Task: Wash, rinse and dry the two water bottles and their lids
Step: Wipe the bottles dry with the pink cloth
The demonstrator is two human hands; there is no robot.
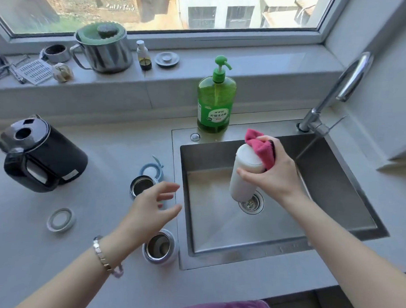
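On the counter (96, 279), at the left end, sits a black kettle (43, 155). Nearer the front edge a pale ring (61, 219) lies flat, well apart from both hands.

The left hand (149, 207) hovers above the counter just left of the sink (335, 172), fingers spread and relaxed, holding nothing. Its wrist carries a bracelet. Directly behind it stands an open steel-lined bottle (141, 185), mouth up, partly covered by the hand. A blue lid (152, 170) lies just beyond that bottle, touching or nearly touching it; which cannot be told. Below the hand, near the sink's front left corner, stands a second open steel-lined vessel (159, 246) with a pale outer wall. Whether it is a bottle or a cup lid cannot be told.

A green soap dispenser (216, 101) stands on the sink's back rim.

Over the sink, above the drain (251, 202), the right hand (275, 177) grips a white bottle (244, 173), held tilted with a closed rounded end uppermost. The thumb lies across its side. The fingers also clutch a pink cloth (262, 149) pressed against the bottle's upper end. The bottle's surface is plain matte white; its lower end is hard to make out against the drain.

At the right stands the chrome faucet (337, 89); a thin stream of water falls beside the right hand.
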